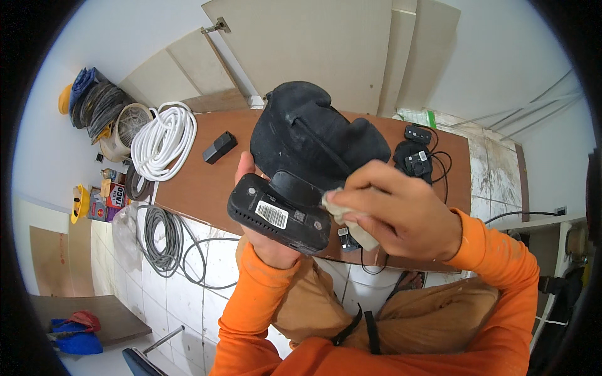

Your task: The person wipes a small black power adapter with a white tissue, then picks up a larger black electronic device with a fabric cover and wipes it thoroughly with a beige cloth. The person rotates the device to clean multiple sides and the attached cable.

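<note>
A black box-shaped device with a barcode label rests in my left hand, whose thumb shows at its far side and whose palm is beneath it. Most of the left fingers are hidden under the device. Joined to it is a soft black cap, which spreads out beyond the hand over the table. My right hand pinches a crumpled off-white cloth at the device's right end, close to the cap's edge. One corner of the cloth hangs below the fingers.
On the brown table lie a small black box and other black devices with cables. A white hose coil sits at the left. Below it a grey cable coil is on the tiled floor, near a yellow helmet.
</note>
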The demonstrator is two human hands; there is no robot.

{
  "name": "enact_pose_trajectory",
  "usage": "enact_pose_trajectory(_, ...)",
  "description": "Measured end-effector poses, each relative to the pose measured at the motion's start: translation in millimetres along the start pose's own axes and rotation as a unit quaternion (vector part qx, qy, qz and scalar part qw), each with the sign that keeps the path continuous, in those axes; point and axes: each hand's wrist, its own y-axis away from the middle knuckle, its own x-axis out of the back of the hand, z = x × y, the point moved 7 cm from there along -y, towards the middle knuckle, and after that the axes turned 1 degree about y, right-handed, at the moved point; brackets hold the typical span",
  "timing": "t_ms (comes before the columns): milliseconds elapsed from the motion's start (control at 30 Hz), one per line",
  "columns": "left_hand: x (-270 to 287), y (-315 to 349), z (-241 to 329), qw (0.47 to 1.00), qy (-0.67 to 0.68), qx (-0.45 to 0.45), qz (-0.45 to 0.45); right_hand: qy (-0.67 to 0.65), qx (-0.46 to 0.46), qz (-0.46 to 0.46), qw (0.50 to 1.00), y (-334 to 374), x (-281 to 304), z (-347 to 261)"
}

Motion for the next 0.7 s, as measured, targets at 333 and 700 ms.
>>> enact_pose_trajectory(333,-8,0,-15,0.993,0.079,0.066,-0.059,0.1,0.077,-0.053,0.991,-30,-15,-26)
enact_pose_trajectory(700,5,17,7,0.997,0.032,0.022,-0.064,0.066,0.056,0.006,0.996,-16,6,-23)
